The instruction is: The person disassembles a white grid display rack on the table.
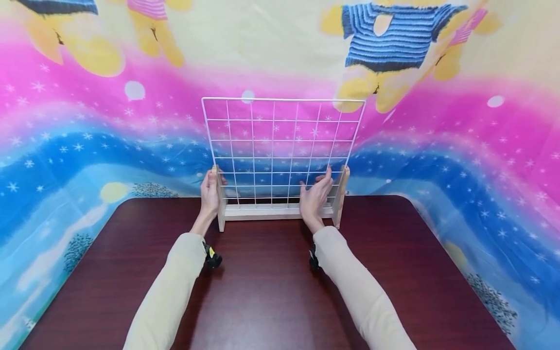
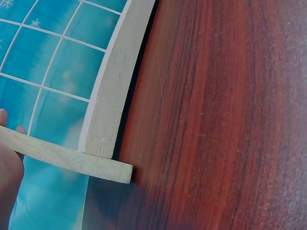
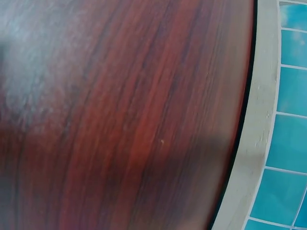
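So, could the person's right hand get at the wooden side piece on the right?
Probably yes: the right hand appears in front of the wire grid, close beside the right wooden side piece, and nothing visible stands between them.

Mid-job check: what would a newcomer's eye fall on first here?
Probably the white grid, standing in its wooden frame toward the far edge of the table. Next, the bright pink-and-blue cloth behind it. Then the left hand gripping the left post, and the right hand at the grid near the right post.
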Demonstrator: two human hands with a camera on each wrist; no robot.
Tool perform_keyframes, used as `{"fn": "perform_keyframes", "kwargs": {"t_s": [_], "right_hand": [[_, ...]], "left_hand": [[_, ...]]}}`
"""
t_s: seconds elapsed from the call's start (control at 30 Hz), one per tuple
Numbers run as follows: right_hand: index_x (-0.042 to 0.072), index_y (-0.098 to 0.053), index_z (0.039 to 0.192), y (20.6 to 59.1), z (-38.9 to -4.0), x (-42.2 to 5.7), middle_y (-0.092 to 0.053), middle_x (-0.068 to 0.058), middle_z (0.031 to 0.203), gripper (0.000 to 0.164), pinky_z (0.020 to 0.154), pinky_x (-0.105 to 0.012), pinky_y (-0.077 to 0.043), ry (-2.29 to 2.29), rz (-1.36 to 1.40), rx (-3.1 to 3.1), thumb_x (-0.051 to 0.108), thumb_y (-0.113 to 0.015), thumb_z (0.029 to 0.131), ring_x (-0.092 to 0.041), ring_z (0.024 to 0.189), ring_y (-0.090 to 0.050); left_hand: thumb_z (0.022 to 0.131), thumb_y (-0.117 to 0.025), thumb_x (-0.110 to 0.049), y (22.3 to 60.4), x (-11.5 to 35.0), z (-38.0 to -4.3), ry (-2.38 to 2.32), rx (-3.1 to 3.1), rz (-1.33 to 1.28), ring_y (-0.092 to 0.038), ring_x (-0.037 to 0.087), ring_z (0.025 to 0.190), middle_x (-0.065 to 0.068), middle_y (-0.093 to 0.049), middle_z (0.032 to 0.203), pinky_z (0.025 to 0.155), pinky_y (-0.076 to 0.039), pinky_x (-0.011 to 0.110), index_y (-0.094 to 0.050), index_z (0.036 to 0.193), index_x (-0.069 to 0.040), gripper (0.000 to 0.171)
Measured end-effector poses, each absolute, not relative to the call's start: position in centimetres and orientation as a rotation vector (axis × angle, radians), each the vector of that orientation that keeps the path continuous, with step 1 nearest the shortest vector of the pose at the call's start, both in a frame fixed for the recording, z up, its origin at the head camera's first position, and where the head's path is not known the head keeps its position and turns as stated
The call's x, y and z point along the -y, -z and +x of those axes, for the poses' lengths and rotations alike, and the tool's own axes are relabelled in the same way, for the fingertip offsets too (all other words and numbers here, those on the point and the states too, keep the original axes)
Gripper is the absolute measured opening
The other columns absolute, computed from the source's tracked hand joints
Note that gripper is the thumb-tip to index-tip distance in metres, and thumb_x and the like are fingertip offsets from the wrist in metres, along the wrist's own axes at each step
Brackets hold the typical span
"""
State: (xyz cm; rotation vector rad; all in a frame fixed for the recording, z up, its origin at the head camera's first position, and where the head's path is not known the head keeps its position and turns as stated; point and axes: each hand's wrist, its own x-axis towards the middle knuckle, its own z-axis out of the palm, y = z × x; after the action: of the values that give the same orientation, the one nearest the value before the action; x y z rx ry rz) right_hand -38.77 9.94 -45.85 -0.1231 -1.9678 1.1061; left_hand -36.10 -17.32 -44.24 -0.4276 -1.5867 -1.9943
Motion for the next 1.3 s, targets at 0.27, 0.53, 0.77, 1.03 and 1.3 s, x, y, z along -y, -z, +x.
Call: {"fn": "perform_keyframes", "kwargs": {"t_s": [0.27, 0.53, 0.77, 1.03, 1.3], "right_hand": [[0.013, -0.022, 0.149, 45.9, -38.4, -10.5, -0.045, -0.009, 0.104, 0.092, 0.074, -0.041, -0.044, -1.179, -0.091, 1.916, 0.013, -0.082, 0.079, -0.024, 0.094, -0.049], [0.013, -0.022, 0.149, 45.6, -38.4, -10.6, -0.045, -0.011, 0.104, 0.09, 0.076, -0.039, -0.042, -1.185, -0.046, 1.907, 0.013, -0.08, 0.081, -0.025, 0.096, -0.047], [0.014, -0.022, 0.149, 45.3, -38.4, -10.8, -0.044, -0.01, 0.102, 0.088, 0.071, -0.037, -0.04, -1.202, -0.047, 1.912, 0.013, -0.079, 0.082, -0.023, 0.093, -0.047], [0.011, -0.022, 0.148, 43.7, -38.8, -10.7, -0.048, -0.013, 0.103, 0.086, 0.074, -0.04, -0.04, -1.168, -0.001, 1.903, 0.016, -0.079, 0.082, -0.027, 0.094, -0.047], [0.012, -0.023, 0.148, 43.6, -38.6, -10.6, -0.046, -0.01, 0.104, 0.088, 0.076, -0.038, -0.041, -1.207, -0.034, 1.896, 0.014, -0.08, 0.081, -0.025, 0.095, -0.048]], "left_hand": [[0.107, -0.027, -0.016, 44.2, 16.9, -35.8, 2.011, 1.613, -0.375, -0.052, 0.046, 0.085, 0.045, -0.043, 0.095, 0.081, -0.05, 0.035, -0.045, 0.115, 0.021, 0.042], [0.107, -0.027, -0.017, 43.9, 17.1, -35.4, 1.971, 1.668, -0.38, -0.048, 0.054, 0.089, 0.047, -0.044, 0.097, 0.084, -0.049, 0.044, -0.045, 0.116, 0.02, 0.043], [0.107, -0.029, -0.022, 43.8, 17.2, -35.2, 1.903, 1.703, -0.418, -0.049, 0.054, 0.09, 0.046, -0.045, 0.098, 0.084, -0.049, 0.047, -0.047, 0.117, 0.02, 0.047], [0.105, -0.032, -0.03, 43.8, 17.6, -35.3, 1.94, 1.693, -0.415, -0.047, 0.059, 0.091, 0.043, -0.046, 0.106, 0.08, -0.051, 0.046, -0.048, 0.116, 0.018, 0.052], [0.106, -0.03, -0.026, 43.9, 17.7, -35.5, 1.922, 1.748, -0.41, -0.049, 0.057, 0.092, 0.044, -0.048, 0.102, 0.083, -0.049, 0.051, -0.048, 0.116, 0.018, 0.049]]}}
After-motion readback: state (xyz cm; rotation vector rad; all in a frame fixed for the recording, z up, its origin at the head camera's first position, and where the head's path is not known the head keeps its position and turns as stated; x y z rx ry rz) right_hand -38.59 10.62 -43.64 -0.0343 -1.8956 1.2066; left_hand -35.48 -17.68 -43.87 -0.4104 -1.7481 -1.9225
